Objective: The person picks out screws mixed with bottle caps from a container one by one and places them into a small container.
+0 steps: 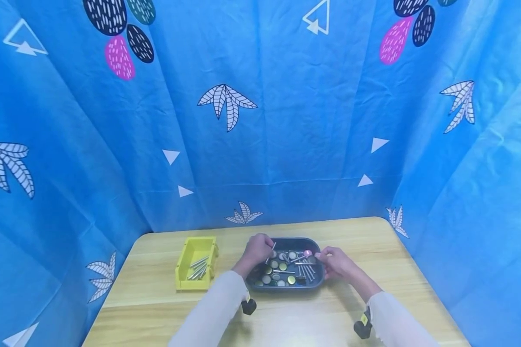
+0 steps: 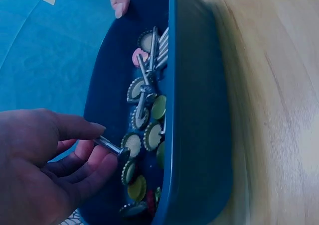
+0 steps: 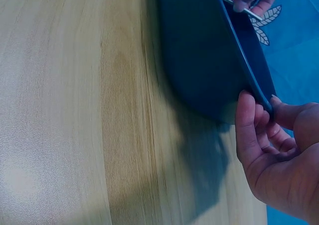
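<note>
The left hand point(image 1: 257, 249) is at the left end of the dark tray point(image 1: 282, 288). In the left wrist view the left hand point(image 2: 55, 160) pinches a metal bolt point(image 2: 110, 146) between thumb and fingers, just over the bottle caps point(image 2: 131, 143). The right hand point(image 1: 337, 262) grips the tray's right end; in the right wrist view the right hand point(image 3: 279, 150) has its thumb on the rim and its fingers against the outer wall point(image 3: 204, 60). Inside the tray lie several caps, a pink piece point(image 2: 140, 57) and several bolts point(image 1: 306, 271).
Left of the tray, a yellow bin point(image 1: 180, 262) stands on the wooden table point(image 1: 143, 289) with several bolts point(image 1: 198, 268) in it. A patterned blue curtain point(image 1: 304, 144) hangs behind and on both sides of the table.
</note>
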`<move>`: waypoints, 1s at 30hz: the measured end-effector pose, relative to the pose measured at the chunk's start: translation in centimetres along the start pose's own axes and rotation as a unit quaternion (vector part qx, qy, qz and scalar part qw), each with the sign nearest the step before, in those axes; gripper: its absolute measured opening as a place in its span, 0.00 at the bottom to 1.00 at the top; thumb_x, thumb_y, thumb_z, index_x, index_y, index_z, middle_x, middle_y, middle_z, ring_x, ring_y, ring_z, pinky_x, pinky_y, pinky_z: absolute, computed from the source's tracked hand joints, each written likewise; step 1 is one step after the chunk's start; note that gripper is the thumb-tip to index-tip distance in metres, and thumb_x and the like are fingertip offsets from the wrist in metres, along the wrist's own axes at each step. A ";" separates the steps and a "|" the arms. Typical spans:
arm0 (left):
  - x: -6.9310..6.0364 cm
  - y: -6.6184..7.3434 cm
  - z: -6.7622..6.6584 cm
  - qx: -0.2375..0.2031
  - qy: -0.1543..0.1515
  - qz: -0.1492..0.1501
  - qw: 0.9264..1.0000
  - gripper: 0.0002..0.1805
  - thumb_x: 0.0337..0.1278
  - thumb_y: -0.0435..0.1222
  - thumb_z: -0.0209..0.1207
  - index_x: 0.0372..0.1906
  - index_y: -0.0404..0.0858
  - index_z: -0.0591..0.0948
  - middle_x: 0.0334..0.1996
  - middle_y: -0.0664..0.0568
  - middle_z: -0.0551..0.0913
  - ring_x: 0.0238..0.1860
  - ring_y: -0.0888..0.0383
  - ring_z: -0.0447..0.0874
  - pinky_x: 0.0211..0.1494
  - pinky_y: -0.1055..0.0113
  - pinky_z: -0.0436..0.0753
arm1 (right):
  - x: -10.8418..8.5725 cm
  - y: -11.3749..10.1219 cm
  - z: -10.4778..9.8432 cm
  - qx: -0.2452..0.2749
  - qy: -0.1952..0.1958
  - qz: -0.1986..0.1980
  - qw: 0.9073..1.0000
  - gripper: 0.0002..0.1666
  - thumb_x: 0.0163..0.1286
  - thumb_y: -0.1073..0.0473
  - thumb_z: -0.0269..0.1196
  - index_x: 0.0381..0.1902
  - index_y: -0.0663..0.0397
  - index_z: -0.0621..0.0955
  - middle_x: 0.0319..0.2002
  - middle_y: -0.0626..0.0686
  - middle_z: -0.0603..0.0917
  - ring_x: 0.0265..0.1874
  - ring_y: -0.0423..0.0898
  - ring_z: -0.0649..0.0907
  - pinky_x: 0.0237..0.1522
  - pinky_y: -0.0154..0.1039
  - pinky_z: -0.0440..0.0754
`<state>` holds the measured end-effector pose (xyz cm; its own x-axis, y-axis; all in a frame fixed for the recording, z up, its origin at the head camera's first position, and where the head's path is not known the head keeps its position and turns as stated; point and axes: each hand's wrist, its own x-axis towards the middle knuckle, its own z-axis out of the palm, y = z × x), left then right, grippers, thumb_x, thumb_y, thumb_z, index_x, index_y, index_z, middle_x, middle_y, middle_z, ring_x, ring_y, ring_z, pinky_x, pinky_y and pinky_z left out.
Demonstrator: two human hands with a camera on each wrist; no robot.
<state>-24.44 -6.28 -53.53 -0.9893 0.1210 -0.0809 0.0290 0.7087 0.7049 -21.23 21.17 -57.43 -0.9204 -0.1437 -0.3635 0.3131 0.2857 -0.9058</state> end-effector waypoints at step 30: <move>-2.1 -1.8 -7.4 0.037 0.055 0.057 0.996 0.12 0.52 0.27 0.68 0.43 0.37 0.85 0.36 0.47 0.88 0.39 0.54 0.86 0.45 0.60 0.89 | -0.3 0.0 0.4 -0.010 0.027 0.004 1.000 0.15 0.78 0.58 0.59 0.44 0.68 0.75 0.29 0.60 0.82 0.21 0.47 0.84 0.29 0.46 0.91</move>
<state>-23.49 -12.96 -49.47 -0.9887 0.1293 0.0762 0.1476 0.7441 0.6515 -20.84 20.85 -57.35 -0.9295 -0.0900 -0.3576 0.3160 0.3054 -0.8982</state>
